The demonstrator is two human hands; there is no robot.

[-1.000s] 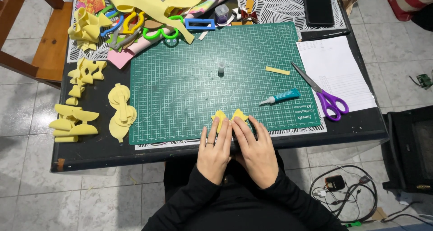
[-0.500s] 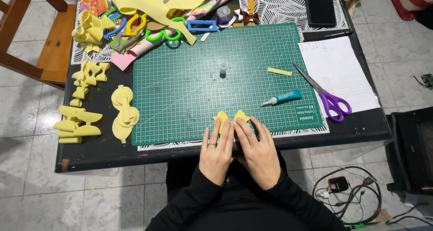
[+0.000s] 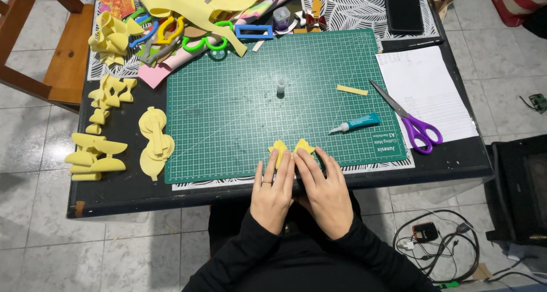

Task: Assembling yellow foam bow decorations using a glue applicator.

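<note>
Here, nearest us, both hands press down on a small yellow foam piece (image 3: pixel 289 150) at the near edge of the green cutting mat (image 3: pixel 239 115). Our left hand (image 3: pixel 272 194) lies flat with its fingers pinning the left lobe; our right hand (image 3: pixel 323 196) does the same on the right lobe, so the piece is held by pressure from above, not clenched. We judge it very light, soft and springy: it would bend under a fingertip and rebound once let go, and we would take it by the narrow middle between the lobes, where the folds meet.

A little farther, the teal glue tube (image 3: pixel 356 123) lies on the mat with its nozzle pointing left, uncapped as far as we can tell, and what may be its small clear cap (image 3: pixel 281 87) stands upright near the mat's centre. A thin yellow strip (image 3: pixel 352 90) lies just beyond the tube, and purple-handled scissors (image 3: pixel 410 121) rest closed, partly on a white sheet (image 3: pixel 424 87).

To the left on the bench (image 3: pixel 114 192), finished yellow foam bows (image 3: pixel 154 141) lie in loose groups. We see no real container; the far heap of foam offcuts (image 3: pixel 188 18) simply sits loose.
</note>
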